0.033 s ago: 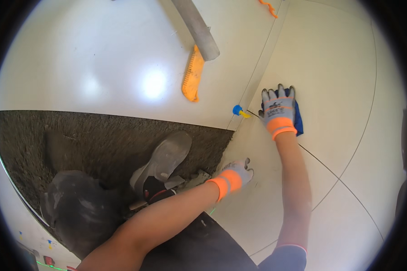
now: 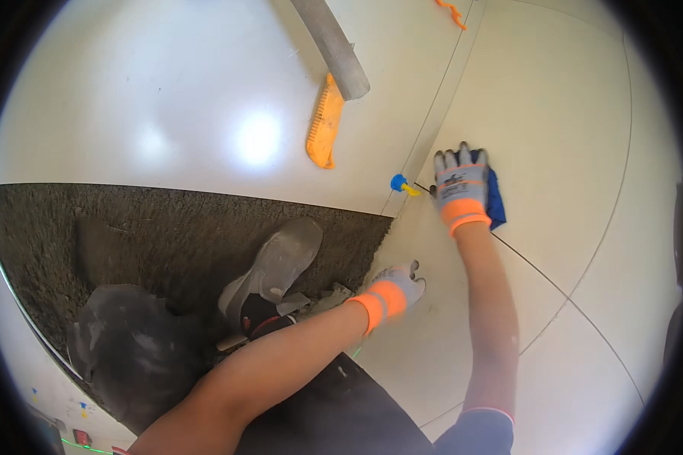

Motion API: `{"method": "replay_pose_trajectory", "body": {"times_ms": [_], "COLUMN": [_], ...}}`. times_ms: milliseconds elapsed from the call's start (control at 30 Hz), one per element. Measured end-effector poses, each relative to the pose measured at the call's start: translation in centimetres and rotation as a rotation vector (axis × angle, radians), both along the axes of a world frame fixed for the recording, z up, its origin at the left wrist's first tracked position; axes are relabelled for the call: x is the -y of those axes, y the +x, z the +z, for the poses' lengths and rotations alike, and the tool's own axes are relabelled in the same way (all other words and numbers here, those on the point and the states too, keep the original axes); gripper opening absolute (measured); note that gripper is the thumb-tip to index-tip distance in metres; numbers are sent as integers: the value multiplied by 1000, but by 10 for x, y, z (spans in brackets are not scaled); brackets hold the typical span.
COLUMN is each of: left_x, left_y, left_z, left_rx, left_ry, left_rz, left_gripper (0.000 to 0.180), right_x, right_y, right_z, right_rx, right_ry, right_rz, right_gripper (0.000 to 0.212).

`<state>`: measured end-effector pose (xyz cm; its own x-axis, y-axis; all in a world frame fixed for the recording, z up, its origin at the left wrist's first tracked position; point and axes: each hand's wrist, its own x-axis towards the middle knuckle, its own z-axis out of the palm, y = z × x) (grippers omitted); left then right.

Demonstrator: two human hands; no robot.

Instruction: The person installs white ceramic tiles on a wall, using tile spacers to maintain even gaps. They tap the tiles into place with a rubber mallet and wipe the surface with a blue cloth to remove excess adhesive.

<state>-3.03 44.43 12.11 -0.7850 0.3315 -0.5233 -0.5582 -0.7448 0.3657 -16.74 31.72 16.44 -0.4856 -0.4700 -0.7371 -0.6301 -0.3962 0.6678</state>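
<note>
My right hand, in a grey glove with an orange cuff, holds a blue cloth pressed to a large pale floor tile. Its fingers reach out along the cloth, which shows past the outer side of the palm. My left hand, gloved alike, is lower and to the left, resting at the tile with its fingers curled in. Nothing shows in it, though its palm side is hidden. Just left of the right hand, a blue and yellow tile leveling clip stands at a joint.
Left of my hands, dark rough mortar lies exposed, with a grey shoe on it. Beyond, on a glossy white tile, are a toothed orange plastic piece and a long grey bar. An orange strip lies farther off.
My right hand and the cloth have slid slightly left over the tile. The left hand has hardly moved.
</note>
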Motion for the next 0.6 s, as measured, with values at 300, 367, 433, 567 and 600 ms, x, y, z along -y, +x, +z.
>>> {"method": "replay_pose_trajectory", "body": {"times_ms": [300, 367, 433, 567, 600], "left_x": [43, 48, 50, 52, 54], "left_y": [29, 32, 34, 38, 41], "left_z": [12, 14, 13, 10, 8], "left_rx": [82, 103, 138, 118, 132], "left_ry": [-362, -299, -205, -323, -347], "left_rz": [-94, -126, -101, -95, -71], "left_gripper": [45, 46, 47, 47, 46], "right_x": [-22, -27, -32, -44, -48], "right_y": [21, 20, 23, 35, 39], "right_z": [14, 12, 6, 2, 1], "right_rx": [-90, -123, -171, -96, -62], "right_ry": [-234, -222, -196, -75, -53], "right_rz": [-115, -43, 10, 0, -18], "right_gripper": [57, 51, 49, 45, 45]}}
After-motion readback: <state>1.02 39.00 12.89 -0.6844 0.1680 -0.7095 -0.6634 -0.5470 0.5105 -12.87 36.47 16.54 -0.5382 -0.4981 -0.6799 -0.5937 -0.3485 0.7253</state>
